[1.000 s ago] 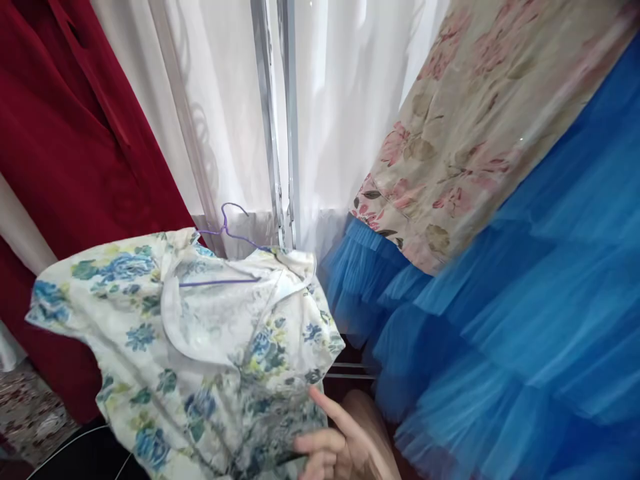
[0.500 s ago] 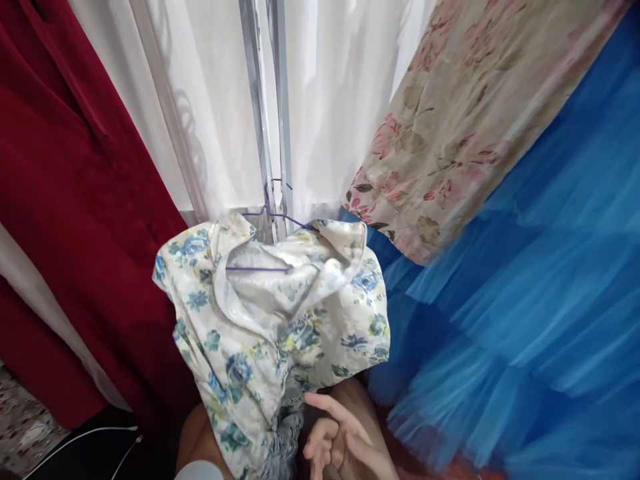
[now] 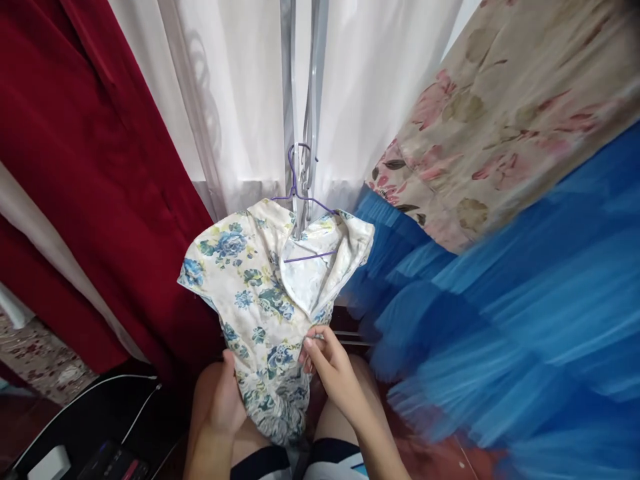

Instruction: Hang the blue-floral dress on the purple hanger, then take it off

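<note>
A floral garment (image 3: pixel 260 300) on a purple hanger (image 3: pixel 300 200) filled the narrow gap between a red curtain (image 3: pixel 75 167) on the left and blue tulle (image 3: pixel 500 320) crowding in from the right. A metal pole (image 3: pixel 300 100) and white sheer curtain (image 3: pixel 240 100) closed off the back.

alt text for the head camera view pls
Two bare hands hold a white blue-flowered garment on a purple wire hanger: the left hand grips its lower edge, the right hand pinches its front. Red cloth hangs left, blue tulle right.
</note>
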The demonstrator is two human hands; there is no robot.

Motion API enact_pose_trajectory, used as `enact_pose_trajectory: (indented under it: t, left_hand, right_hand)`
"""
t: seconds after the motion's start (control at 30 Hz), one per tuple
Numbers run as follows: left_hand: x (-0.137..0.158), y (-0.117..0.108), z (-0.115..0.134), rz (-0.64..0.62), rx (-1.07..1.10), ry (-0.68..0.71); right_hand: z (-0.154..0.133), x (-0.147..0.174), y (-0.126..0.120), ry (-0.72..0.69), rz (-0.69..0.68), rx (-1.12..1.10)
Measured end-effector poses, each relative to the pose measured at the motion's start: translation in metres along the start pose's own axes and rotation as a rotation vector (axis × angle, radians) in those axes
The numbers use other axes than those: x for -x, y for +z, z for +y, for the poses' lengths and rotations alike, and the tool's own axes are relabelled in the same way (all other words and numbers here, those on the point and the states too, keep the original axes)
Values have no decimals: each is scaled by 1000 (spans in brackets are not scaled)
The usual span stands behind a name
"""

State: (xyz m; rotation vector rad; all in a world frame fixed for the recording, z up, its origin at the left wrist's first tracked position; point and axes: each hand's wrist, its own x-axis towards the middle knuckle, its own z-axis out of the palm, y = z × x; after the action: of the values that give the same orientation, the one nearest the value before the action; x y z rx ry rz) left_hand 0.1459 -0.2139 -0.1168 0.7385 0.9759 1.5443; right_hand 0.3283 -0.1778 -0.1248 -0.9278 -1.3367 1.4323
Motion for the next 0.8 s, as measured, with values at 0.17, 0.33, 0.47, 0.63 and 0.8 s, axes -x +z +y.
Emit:
enact_pose_trajectory:
  t: [0.17, 0.33, 0.47, 0.63, 0.8]
  left_hand:
    - [14, 9, -3, 161, 119, -238]
    - [15, 16, -2, 158, 133, -226]
    - [-1, 0, -13, 235, -9, 59]
    - [-13, -3, -48, 519, -450, 641]
    - [-6, 26, -74, 64, -568, 486]
  right_hand:
    - [-10, -14, 10, -6, -41, 148]
    - [-6, -10, 14, 8, -26, 124]
    - [-2, -3, 8, 0, 51, 152]
    - [-5, 13, 1, 29, 54, 123]
    - [-8, 10, -5, 34, 37, 104]
